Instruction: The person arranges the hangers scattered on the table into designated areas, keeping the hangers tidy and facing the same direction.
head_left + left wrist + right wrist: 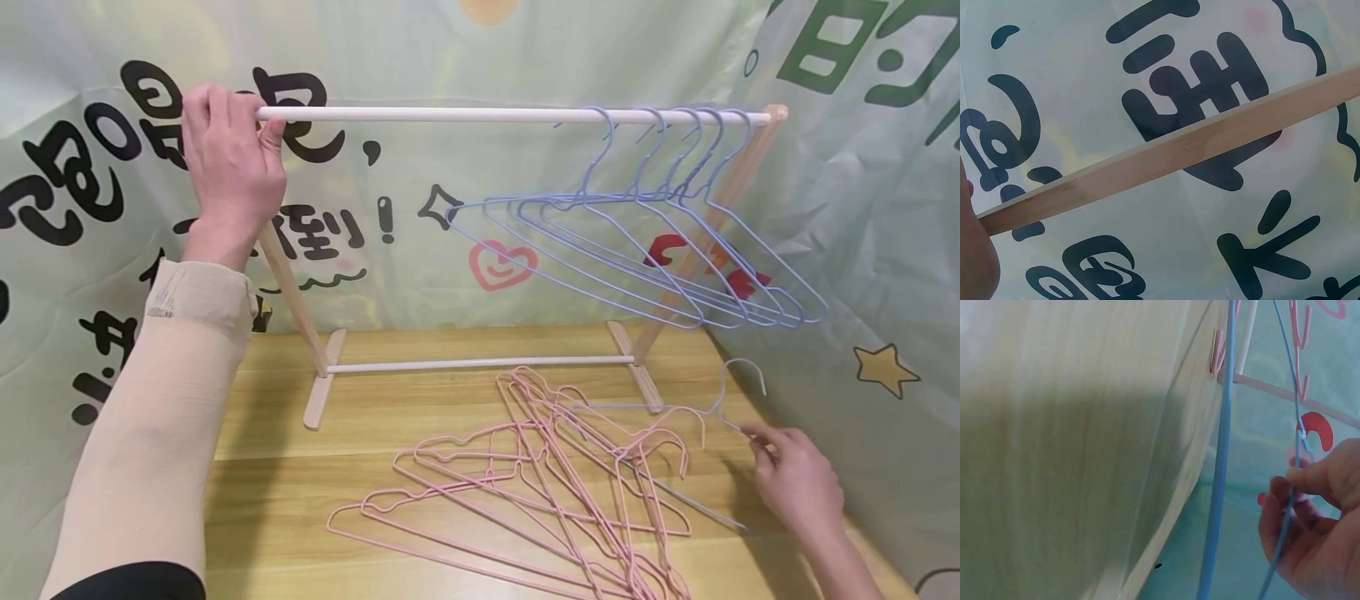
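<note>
My left hand (234, 158) grips the upper left corner of a clothes rack, where its white top rod (450, 114) meets the wooden leg (1166, 150). At the rod's right end hang several blue hangers (585, 198). Low on the right, my right hand (798, 479) pinches another blue hanger (742, 360) between thumb and fingers, just below its hook. In the right wrist view the blue wire (1219, 456) runs past the hand. A tangled pile of pink hangers (551, 412) lies on the table, left of my right hand, overlapping the held hanger.
The rack stands on wooden feet (325, 387) joined by a white lower bar (480, 363). Beneath everything is a wood-grain table (262, 500). A printed cloth backdrop (832, 250) rises close behind the rack and along the right side.
</note>
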### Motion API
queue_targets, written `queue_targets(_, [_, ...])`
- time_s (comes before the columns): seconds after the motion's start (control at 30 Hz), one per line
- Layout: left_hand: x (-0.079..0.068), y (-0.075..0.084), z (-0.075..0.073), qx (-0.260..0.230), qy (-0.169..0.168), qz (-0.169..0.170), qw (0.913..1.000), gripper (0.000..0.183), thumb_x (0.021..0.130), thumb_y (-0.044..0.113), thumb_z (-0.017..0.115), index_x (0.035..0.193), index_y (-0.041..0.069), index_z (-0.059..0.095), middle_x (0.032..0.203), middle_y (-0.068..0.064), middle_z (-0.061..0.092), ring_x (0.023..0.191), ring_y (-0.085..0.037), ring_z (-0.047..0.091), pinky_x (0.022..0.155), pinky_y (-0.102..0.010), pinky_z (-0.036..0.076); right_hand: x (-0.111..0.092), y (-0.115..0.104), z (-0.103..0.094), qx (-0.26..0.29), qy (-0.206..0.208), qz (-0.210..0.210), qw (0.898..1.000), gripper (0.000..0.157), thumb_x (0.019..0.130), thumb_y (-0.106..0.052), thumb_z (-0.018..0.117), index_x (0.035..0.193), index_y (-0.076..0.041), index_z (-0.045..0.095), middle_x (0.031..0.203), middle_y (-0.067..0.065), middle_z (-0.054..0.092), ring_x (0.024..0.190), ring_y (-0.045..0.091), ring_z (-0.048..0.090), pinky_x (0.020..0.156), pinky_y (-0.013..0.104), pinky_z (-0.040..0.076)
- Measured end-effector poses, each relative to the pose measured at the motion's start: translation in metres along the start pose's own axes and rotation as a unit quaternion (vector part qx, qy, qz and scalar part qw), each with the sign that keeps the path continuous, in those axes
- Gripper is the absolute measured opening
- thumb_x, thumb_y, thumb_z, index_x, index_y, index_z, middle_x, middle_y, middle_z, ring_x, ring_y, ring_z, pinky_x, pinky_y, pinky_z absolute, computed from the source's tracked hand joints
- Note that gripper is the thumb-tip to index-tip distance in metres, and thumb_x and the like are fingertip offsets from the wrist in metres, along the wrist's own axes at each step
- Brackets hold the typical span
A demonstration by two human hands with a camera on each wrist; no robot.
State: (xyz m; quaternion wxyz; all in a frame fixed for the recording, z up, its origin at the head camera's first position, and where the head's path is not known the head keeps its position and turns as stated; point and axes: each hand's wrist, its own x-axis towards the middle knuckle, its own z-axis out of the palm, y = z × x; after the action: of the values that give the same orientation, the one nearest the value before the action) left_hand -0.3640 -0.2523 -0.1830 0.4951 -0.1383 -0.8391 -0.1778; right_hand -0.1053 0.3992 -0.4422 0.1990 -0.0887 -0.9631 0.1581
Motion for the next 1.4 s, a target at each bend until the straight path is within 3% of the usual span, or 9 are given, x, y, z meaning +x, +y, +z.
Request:
queue_targets(0.2, [-0.001, -0.001, 0.001, 0.002, 0.006, 0.005, 1.0000, 0.053, 0.110, 0.048, 0.036, 0.115, -0.003, 0.050, 0.109, -0.021, 0.042, 0.120, -0.041, 0.032, 0.107, -0.049, 0.028, -0.004, -0.008, -0.001, 0.028, 0.059, 0.004, 0.998, 0.023, 0.095, 0.000, 0.062, 0.116, 0.000, 0.072, 0.115, 0.028, 0.061, 0.086, 0.043, 0.064, 0.062, 0.048, 0.045])
queue_targets(0.3, [0.000, -0.002, 0.001, 0.002, 0.005, 0.013, 0.9999, 0.054, 0.110, 0.048, 0.035, 0.115, -0.003, 0.050, 0.108, -0.022, 0.041, 0.119, -0.042, 0.031, 0.106, -0.050, 0.029, -0.005, -0.012, -0.003, 0.045, 0.091, -0.001, 0.995, 0.022, 0.093, 0.003, 0.065, 0.113, 0.000, 0.073, 0.111, 0.026, 0.064, 0.081, 0.009, 0.062, 0.067, 0.032, 0.044])
queue_targets(0.43, [0.000, -0.001, 0.000, 0.001, 0.005, 0.010, 0.9999, 0.054, 0.110, 0.049, 0.035, 0.115, -0.003, 0.050, 0.108, -0.021, 0.041, 0.120, -0.042, 0.031, 0.107, -0.050, 0.029, -0.006, -0.019, -0.004, 0.084, 0.139, -0.025, 0.986, 0.021, 0.090, 0.008, 0.069, 0.108, 0.000, 0.076, 0.106, 0.018, 0.066, 0.083, -0.029, 0.035, 0.066, 0.004, 0.036])
queue_targets(0.57, [0.000, -0.001, 0.000, -0.001, 0.004, 0.005, 1.0000, 0.053, 0.111, 0.048, 0.036, 0.115, -0.003, 0.051, 0.108, -0.021, 0.042, 0.121, -0.041, 0.031, 0.108, -0.049, 0.028, -0.009, -0.024, -0.003, 0.116, 0.198, -0.081, 0.970, 0.023, 0.085, 0.015, 0.069, 0.103, 0.003, 0.076, 0.102, 0.001, 0.063, 0.087, -0.031, 0.037, 0.072, -0.003, 0.034])
queue_targets(0.73, [0.001, -0.001, 0.000, -0.001, 0.006, 0.018, 0.9998, 0.053, 0.111, 0.047, 0.035, 0.115, -0.003, 0.049, 0.107, -0.022, 0.041, 0.118, -0.043, 0.031, 0.106, -0.051, 0.029, -0.007, -0.024, -0.007, 0.090, 0.257, -0.165, 0.948, 0.020, 0.087, 0.007, 0.062, 0.101, 0.006, 0.076, 0.097, 0.019, 0.066, 0.095, -0.029, 0.034, 0.070, 0.002, 0.034])
queue_targets(1.0, [0.000, 0.001, 0.001, 0.002, 0.000, -0.002, 1.0000, 0.052, 0.111, 0.047, 0.037, 0.116, -0.003, 0.051, 0.110, -0.020, 0.042, 0.121, -0.041, 0.031, 0.108, -0.049, 0.028, -0.004, -0.029, -0.006, 0.114, 0.300, -0.185, 0.929, 0.019, 0.083, 0.008, 0.064, 0.097, 0.007, 0.077, 0.095, 0.027, 0.067, 0.099, -0.026, 0.040, 0.084, -0.001, 0.029])
queue_targets(1.17, [0.000, -0.002, 0.003, 0.001, 0.005, 0.014, 0.9999, 0.052, 0.111, 0.047, 0.035, 0.115, -0.003, 0.049, 0.107, -0.021, 0.040, 0.119, -0.043, 0.031, 0.106, -0.050, 0.029, -0.005, -0.030, -0.011, 0.127, 0.261, -0.167, 0.942, 0.019, 0.083, 0.014, 0.067, 0.099, 0.006, 0.076, 0.100, -0.001, 0.069, 0.099, -0.027, 0.042, 0.083, -0.002, 0.033])
queue_targets(1.3, [0.001, -0.003, 0.005, -0.001, 0.006, 0.020, 0.9998, 0.053, 0.111, 0.048, 0.034, 0.116, -0.003, 0.049, 0.107, -0.021, 0.040, 0.118, -0.043, 0.031, 0.105, -0.050, 0.029, -0.009, -0.028, -0.013, 0.164, 0.128, -0.129, 0.970, 0.022, 0.088, 0.013, 0.068, 0.107, 0.004, 0.073, 0.108, -0.029, 0.055, 0.089, -0.023, 0.048, 0.072, 0.001, 0.041])
queue_targets(1.4, [0.001, -0.003, 0.005, 0.000, 0.006, 0.012, 0.9999, 0.052, 0.110, 0.048, 0.036, 0.116, -0.002, 0.050, 0.108, -0.021, 0.040, 0.119, -0.042, 0.031, 0.107, -0.049, 0.028, -0.010, -0.026, -0.011, 0.181, 0.030, -0.109, 0.977, 0.021, 0.096, 0.005, 0.066, 0.115, -0.001, 0.072, 0.103, -0.028, 0.055, 0.084, -0.013, 0.051, 0.068, 0.007, 0.044])
